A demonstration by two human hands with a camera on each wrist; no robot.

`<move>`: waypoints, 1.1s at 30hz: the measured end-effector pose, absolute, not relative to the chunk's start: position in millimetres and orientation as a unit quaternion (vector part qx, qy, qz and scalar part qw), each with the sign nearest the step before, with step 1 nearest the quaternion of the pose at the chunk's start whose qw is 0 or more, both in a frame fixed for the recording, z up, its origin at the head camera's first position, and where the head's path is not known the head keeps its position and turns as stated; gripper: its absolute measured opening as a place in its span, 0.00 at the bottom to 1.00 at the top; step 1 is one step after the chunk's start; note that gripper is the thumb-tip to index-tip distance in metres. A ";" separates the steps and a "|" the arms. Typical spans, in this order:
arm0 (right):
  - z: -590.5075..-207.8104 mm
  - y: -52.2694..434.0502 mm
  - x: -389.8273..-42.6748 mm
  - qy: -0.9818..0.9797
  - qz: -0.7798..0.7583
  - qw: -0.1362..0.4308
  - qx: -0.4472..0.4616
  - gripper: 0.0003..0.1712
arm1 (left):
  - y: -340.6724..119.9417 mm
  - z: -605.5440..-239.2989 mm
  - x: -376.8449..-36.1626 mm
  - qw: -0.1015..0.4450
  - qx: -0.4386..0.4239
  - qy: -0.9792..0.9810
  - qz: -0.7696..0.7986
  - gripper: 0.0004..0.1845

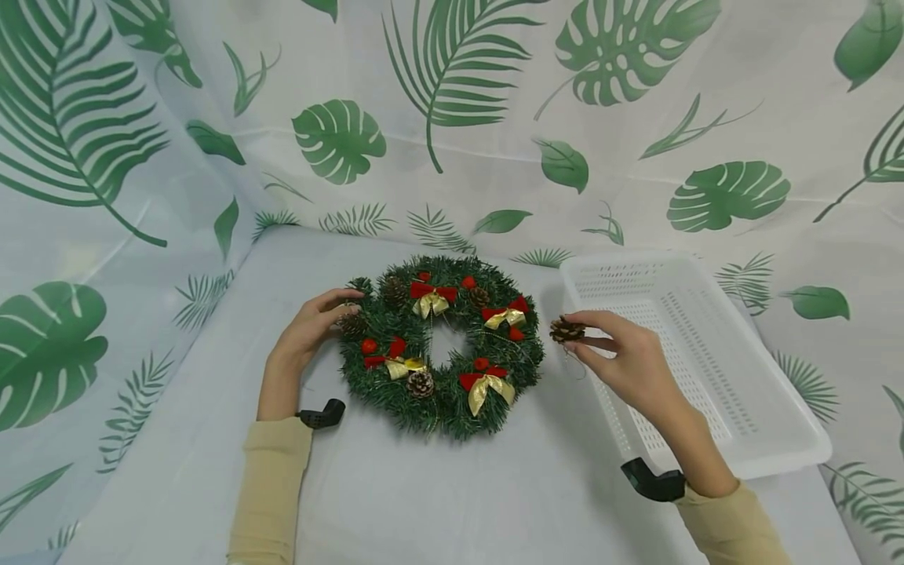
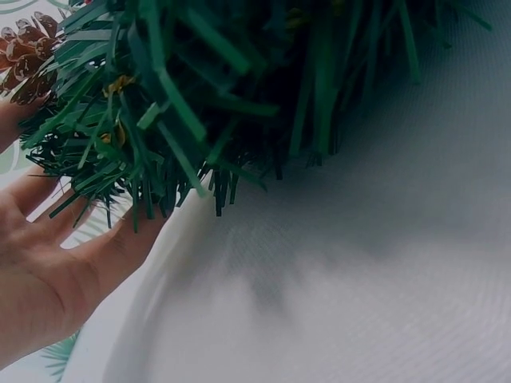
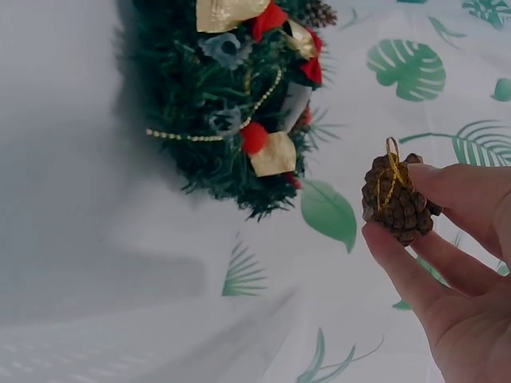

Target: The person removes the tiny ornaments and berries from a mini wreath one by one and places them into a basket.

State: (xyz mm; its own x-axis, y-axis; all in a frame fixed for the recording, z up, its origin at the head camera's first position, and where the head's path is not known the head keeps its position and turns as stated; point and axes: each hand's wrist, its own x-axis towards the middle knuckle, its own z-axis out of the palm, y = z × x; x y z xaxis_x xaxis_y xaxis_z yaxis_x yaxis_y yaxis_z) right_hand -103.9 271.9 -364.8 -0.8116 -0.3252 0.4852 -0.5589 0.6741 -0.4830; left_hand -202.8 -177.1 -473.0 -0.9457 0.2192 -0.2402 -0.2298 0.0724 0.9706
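Right hand (image 1: 636, 357) pinches loose pinecone (image 1: 567, 329), held between wreath (image 1: 452, 408) and white basket (image 1: 812, 443). Left hand (image 1: 305, 331) grips the wreath's left rim. Risk: light fingertip hold could let the pinecone drop; its gold loop (image 3: 394, 169) could snag. Right wrist view shows that loop plainly; only head view gives the whole basket.

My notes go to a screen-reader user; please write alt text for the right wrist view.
A right hand pinches a brown pine cone with a gold cord loop. Beyond, toward upper left, is part of a Christmas wreath with red and gold ribbons.
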 end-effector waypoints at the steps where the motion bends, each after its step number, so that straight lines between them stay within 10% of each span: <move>1: -364.9 272.5 -104.2 -0.897 0.319 0.183 0.246 0.28 | -177.2 -473.2 -202.8 0.165 -0.004 0.713 0.681 0.22; 33: -350.5 298.5 -109.4 -0.909 0.347 0.134 0.186 0.22 | -177.6 -476.5 -202.7 0.166 -0.004 0.711 0.684 0.24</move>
